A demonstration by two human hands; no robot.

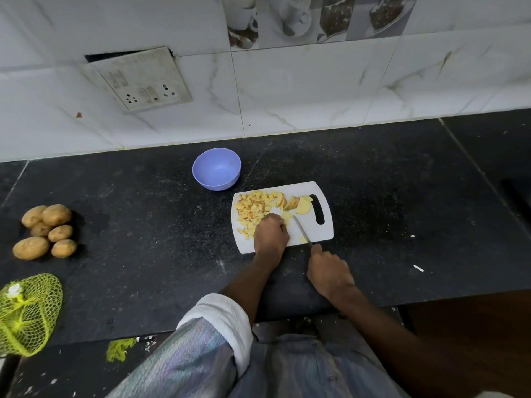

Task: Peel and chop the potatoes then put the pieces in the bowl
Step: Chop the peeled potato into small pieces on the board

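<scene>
Your left hand point(271, 231) rests knuckles-up on the white cutting board point(321, 234), fingers curled down onto a pale potato piece point(287, 216) at its fingertips; the grip is closed around or onto that piece, though the fingertips themselves are hidden under the hand.

Your right hand point(329, 271) sits just off the near edge of the board, fingers wrapped tight around the handle of a knife point(301, 232). Blade runs diagonally up and left across the board, tip ending just beside the potato piece under your left hand.

Chopped potato pieces point(253, 208) lie heaped over the left and far part of the board. Several larger slices and one half-round chunk point(303, 206) sit near the board's handle slot, at the right end.

Blue bowl point(217, 168) stands on the dark surface point(143, 225) just beyond the board's far left corner, apart from it. Nothing visible inside it.

Six whole unpeeled potatoes point(46, 231) are clustered at the left of the surface, well apart from the board. A yellow-green mesh bag point(27, 314) lies near the left front edge. Behind the surface, a white tiled wall carries a switch-and-socket plate point(138, 81).
</scene>
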